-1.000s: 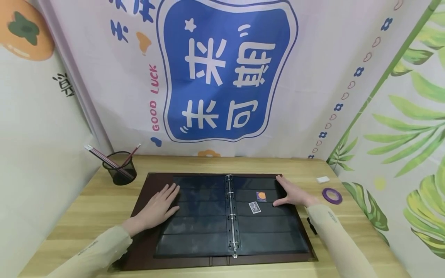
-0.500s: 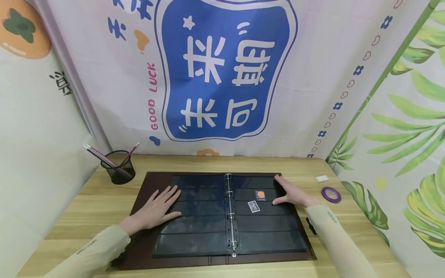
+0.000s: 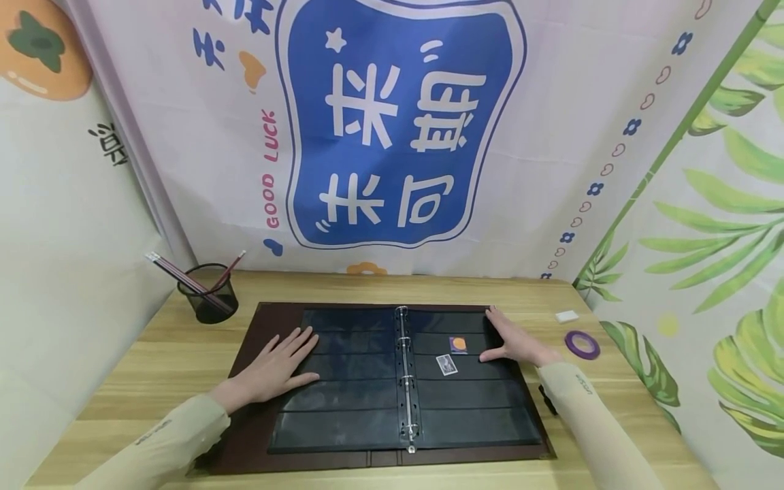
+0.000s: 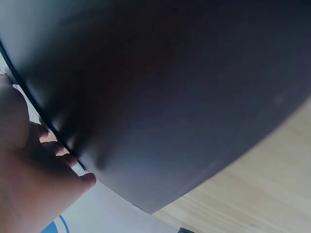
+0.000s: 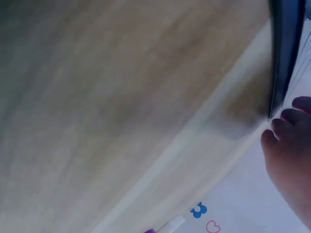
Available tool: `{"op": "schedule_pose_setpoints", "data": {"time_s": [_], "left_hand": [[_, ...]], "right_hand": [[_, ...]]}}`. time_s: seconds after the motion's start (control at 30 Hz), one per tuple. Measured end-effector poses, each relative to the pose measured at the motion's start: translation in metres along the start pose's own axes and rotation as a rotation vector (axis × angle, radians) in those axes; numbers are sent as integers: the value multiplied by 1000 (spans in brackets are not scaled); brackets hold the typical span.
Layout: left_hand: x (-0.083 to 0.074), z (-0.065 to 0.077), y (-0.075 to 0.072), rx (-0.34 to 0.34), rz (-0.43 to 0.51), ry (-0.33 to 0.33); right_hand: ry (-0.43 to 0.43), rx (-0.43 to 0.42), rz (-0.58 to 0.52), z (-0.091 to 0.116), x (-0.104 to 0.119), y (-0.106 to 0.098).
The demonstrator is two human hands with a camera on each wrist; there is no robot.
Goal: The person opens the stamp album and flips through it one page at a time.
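A dark brown ring binder [image 3: 263, 330] lies spread on the table, its metal rings [image 3: 405, 381] between black pocket pages. On the left page's [image 3: 355, 395] outer edge rests my left hand [image 3: 275, 367], fingers spread and nearly straight. My right hand [image 3: 517, 340] lies at the outer edge of the right page [image 3: 478, 425], thumb on the page and fingers reaching toward its far corner. Left of that thumb are a small purple stamp [image 3: 459, 345] with an orange circle and a tilted grey stamp [image 3: 447, 365]. Neither hand grips anything. Both wrist views show fingertips along the binder's edge.
A black mesh cup [image 3: 214, 306] with several pencils stands at the back left of the wooden table [image 3: 153, 367]. To the right lie a white eraser [image 3: 567, 316], a purple tape roll [image 3: 582, 345] and a small black object [image 3: 548, 400] by the sleeve. Printed cloth walls surround the table.
Since a second ago, the left thumb has stretched out slightly farther over the left page. Right hand, binder and both stamps have kept their places; the head view shifts slightly.
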State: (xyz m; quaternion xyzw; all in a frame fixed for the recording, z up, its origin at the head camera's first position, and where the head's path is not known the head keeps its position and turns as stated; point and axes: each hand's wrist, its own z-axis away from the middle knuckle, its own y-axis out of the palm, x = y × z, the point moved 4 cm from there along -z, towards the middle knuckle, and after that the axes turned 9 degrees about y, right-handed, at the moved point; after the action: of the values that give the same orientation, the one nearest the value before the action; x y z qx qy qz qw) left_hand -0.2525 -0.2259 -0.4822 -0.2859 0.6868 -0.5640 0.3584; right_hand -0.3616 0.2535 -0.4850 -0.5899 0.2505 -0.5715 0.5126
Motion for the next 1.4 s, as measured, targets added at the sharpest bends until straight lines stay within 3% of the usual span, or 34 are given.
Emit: {"op": "schedule_pose_setpoints", "data": {"time_s": [0.13, 0.53, 0.77, 1.1, 1.4], "left_hand": [[0, -1, 1, 12, 3, -2], [3, -3, 4, -8, -1, 7], [2, -1, 2, -13, 5, 8], [1, -1, 2, -4, 17, 2], [4, -1, 5, -7, 13, -1]], "right_hand": [[23, 21, -16, 1, -1, 0], [-15, -18, 35, -2, 0, -2], [-18, -19, 4, -1, 1, -2], [-94, -140, 8, 5, 5, -11], [-85, -155, -36, 12, 15, -24]]}}
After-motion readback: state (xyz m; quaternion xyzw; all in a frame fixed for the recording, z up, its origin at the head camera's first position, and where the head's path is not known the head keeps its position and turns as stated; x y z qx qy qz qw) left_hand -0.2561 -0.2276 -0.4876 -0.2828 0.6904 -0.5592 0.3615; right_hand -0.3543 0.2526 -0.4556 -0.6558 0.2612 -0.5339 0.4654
